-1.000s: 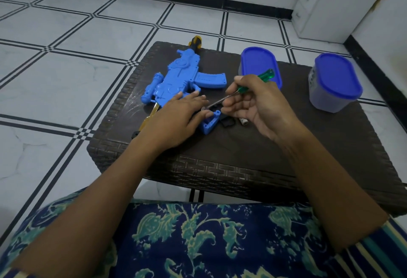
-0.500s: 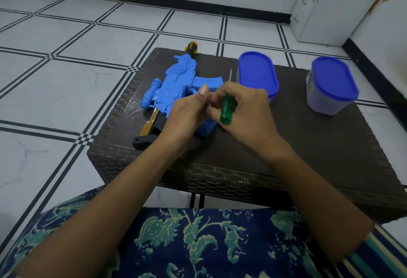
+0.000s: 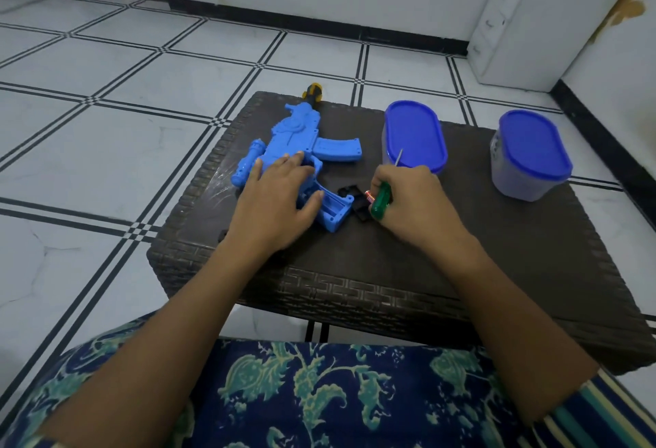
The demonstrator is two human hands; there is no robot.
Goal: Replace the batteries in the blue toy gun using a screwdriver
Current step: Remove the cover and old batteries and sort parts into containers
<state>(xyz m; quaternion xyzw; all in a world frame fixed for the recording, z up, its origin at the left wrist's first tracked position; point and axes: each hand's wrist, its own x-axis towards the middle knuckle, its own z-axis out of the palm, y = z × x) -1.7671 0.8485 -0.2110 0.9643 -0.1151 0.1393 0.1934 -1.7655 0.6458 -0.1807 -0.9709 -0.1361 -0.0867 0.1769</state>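
The blue toy gun [image 3: 298,135] lies on its side on the dark woven table [image 3: 461,256], muzzle pointing away. Its grip end shows an open battery compartment [image 3: 335,211]. My left hand [image 3: 280,199] rests flat on the gun's rear body with straight fingers. To the right, my right hand [image 3: 411,199] grips a green-handled screwdriver [image 3: 381,201], its thin shaft pointing up and away. A small battery [image 3: 369,195] lies under that hand's fingertips. A black cover piece [image 3: 355,199] lies between the compartment and my right hand.
Two clear tubs with blue lids stand on the table, one [image 3: 413,137] just behind my right hand and one [image 3: 530,155] at the far right. The table's near edge is close to my lap. Tiled floor surrounds the table.
My hands have come apart. The left hand went down flat onto the gun; the right hand moved right and down to the table with the screwdriver, next to the battery.
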